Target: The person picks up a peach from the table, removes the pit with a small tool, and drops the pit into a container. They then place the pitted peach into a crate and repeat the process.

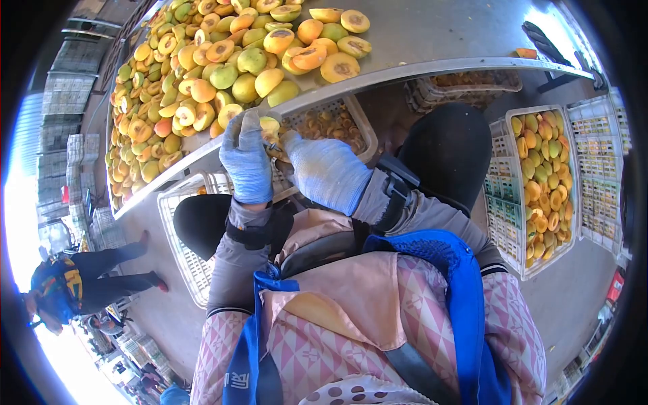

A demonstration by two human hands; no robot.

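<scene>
My left hand [245, 162], in a blue-white knitted glove, is closed with its fingers around a yellow-green peach half [269, 125] at the table's edge. Close beside it, my right hand [325, 170], gloved the same way, is closed on a small metal tool [273, 146] that meets the fruit. Its handle is hidden in the fist, so its exact kind does not show. Beyond my hands, a large heap of peaches [202, 90], many cut in half with pits or hollows showing, lies on the metal table [418, 34].
Below the table edge stands a crate [368, 131] of brownish pits or scraps, with another similar crate [466, 91] behind it. A white crate [182, 253] is by my left knee. On the right is a crate of peach halves [545, 182]. A person [74, 280] stands at left.
</scene>
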